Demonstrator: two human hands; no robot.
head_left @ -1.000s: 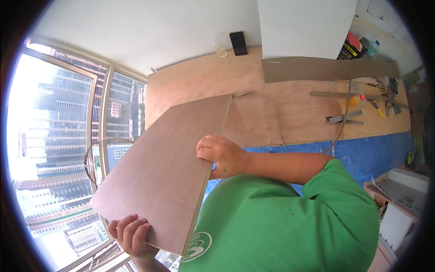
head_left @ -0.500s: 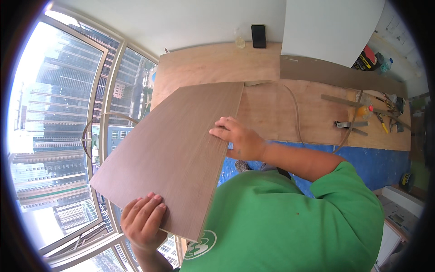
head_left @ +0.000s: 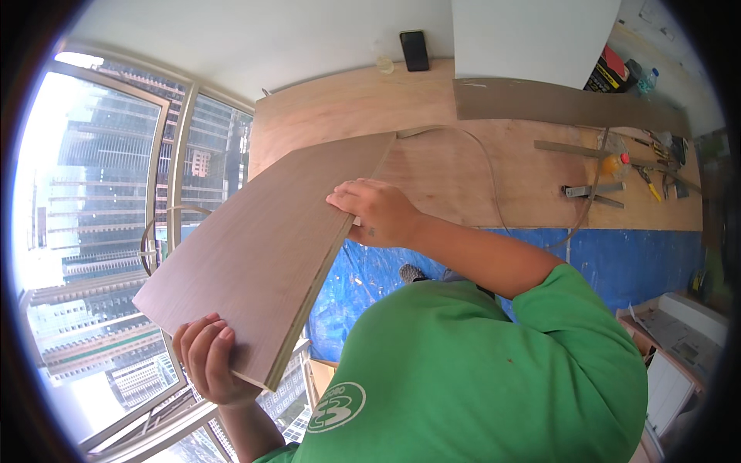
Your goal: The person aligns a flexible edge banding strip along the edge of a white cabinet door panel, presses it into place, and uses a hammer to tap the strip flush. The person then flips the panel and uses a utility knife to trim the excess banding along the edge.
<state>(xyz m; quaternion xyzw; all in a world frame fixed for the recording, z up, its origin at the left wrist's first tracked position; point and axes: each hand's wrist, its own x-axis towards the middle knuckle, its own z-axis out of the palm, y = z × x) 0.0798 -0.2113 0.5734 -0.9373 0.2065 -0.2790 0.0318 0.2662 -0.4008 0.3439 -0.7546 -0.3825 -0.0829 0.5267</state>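
A wood-grain board [head_left: 255, 231] is held tilted in front of me, its far end over the plywood worktop. At its near end my left hand [head_left: 208, 359] is closed, fingers over the top face and the thumb out of sight below. My right hand [head_left: 374, 212] grips the right long edge, with fingertips on the upper face. A thin edging strip [head_left: 488, 158] runs from the board's far right corner and curves across the worktop. The board covers part of the worktop, so its support at the far end is hidden.
The plywood worktop [head_left: 324, 116] carries a hand tool [head_left: 590, 190], an orange bottle [head_left: 615, 164], flat strips and several tools at the right. A phone [head_left: 414, 51] leans on the wall. Large windows [head_left: 93, 193] stand to the left; blue sheeting [head_left: 463, 243] covers the floor.
Both hands have shifted left with the board, which has tilted so that more of its right edge shows. My grip on it stays the same.
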